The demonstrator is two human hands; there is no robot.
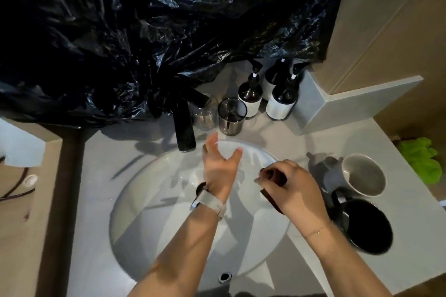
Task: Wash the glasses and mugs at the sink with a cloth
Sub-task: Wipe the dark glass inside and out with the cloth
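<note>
Left hand (218, 164) fingers spread loose over the sink (149, 200), right hand (289, 185) fingers clasping a dark glass (274, 196), two mugs (362, 176) just right of them

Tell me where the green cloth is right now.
In the head view, the green cloth lies at the far right edge of the counter, just right of the grey mug, away from both hands.

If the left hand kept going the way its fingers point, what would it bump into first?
Probably the smoked glass on the counter behind the sink. The left hand is open, fingers pointing up and away over the basin's far rim. The clear glass stands just left; depth is hard to judge.
</note>
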